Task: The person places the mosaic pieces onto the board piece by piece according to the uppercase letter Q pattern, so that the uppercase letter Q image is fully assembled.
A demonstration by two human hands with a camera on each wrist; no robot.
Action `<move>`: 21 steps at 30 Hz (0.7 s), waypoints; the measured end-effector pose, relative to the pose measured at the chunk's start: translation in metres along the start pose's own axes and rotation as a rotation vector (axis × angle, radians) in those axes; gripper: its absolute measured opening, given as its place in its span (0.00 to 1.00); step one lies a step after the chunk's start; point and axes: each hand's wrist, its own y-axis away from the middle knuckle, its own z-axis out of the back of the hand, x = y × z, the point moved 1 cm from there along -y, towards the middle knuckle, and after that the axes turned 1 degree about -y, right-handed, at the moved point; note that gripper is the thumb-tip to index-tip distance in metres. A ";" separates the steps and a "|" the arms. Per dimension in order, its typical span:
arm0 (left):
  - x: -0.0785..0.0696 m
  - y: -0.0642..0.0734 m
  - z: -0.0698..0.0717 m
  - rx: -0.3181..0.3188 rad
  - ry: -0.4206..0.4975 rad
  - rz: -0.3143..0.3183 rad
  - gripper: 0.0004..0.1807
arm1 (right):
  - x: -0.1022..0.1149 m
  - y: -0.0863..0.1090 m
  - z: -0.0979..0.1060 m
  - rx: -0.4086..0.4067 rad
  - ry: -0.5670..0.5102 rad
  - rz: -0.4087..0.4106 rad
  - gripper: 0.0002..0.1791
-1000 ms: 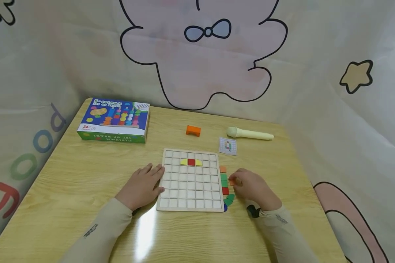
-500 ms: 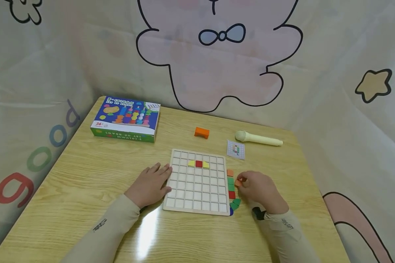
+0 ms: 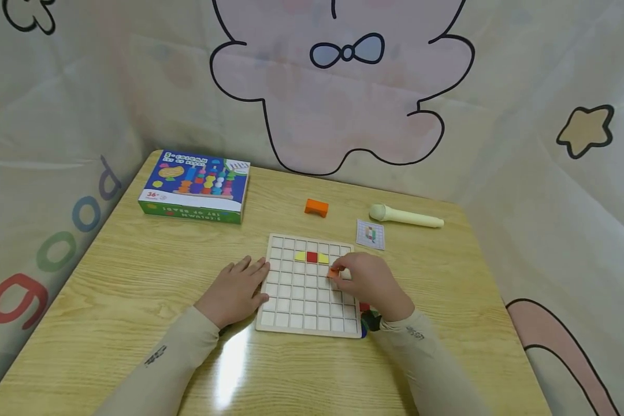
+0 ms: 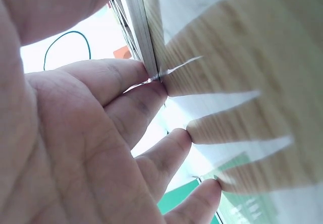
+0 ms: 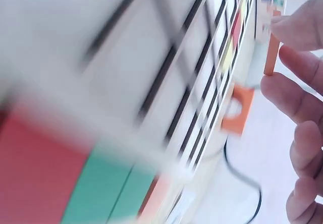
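A white grid board [image 3: 293, 292] with a pale wooden frame lies on the table. A red square tile [image 3: 312, 257] sits in its second row, between two yellow tiles [image 3: 300, 256]. My right hand [image 3: 371, 283] pinches a small orange tile [image 3: 333, 272] between thumb and fingers, over the right half of the board. Seen edge-on in the right wrist view, that orange tile [image 5: 272, 52] stands above the grid. My left hand [image 3: 234, 293] rests on the table with its fingers spread, fingertips at the board's left edge.
Along the board's right edge lie a red tile [image 3: 364, 307], green tiles [image 5: 103, 183] and a blue piece [image 3: 364, 330], partly hidden by my right arm. Behind are a pattern card [image 3: 370, 234], a pale microphone-shaped stick [image 3: 405, 216], an orange arch block [image 3: 316, 207] and a toy box [image 3: 195, 186].
My right hand has carried the orange tile leftward from beside the board to above its grid. The left hand stays at the board's left edge. The head view has shifted a little.
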 end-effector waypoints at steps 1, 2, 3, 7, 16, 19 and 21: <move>0.001 0.001 0.000 0.000 0.000 0.004 0.38 | 0.006 -0.007 -0.001 0.000 0.004 0.026 0.07; 0.001 0.001 0.000 -0.001 0.000 0.005 0.38 | 0.011 -0.013 -0.003 0.002 0.014 0.051 0.05; 0.002 0.002 0.000 -0.003 -0.002 0.006 0.38 | 0.017 -0.019 -0.004 0.005 0.025 0.074 0.05; 0.002 0.001 0.000 -0.011 -0.002 0.003 0.39 | 0.032 -0.040 -0.011 0.015 0.079 0.131 0.05; 0.000 -0.001 0.000 -0.007 -0.009 0.004 0.38 | 0.045 -0.060 -0.023 0.086 0.145 0.132 0.04; 0.000 -0.001 -0.001 -0.009 -0.016 0.004 0.38 | 0.045 -0.061 -0.023 0.083 0.145 0.167 0.03; 0.002 -0.001 -0.001 -0.010 -0.012 0.009 0.38 | 0.043 -0.062 -0.020 0.064 0.129 0.190 0.03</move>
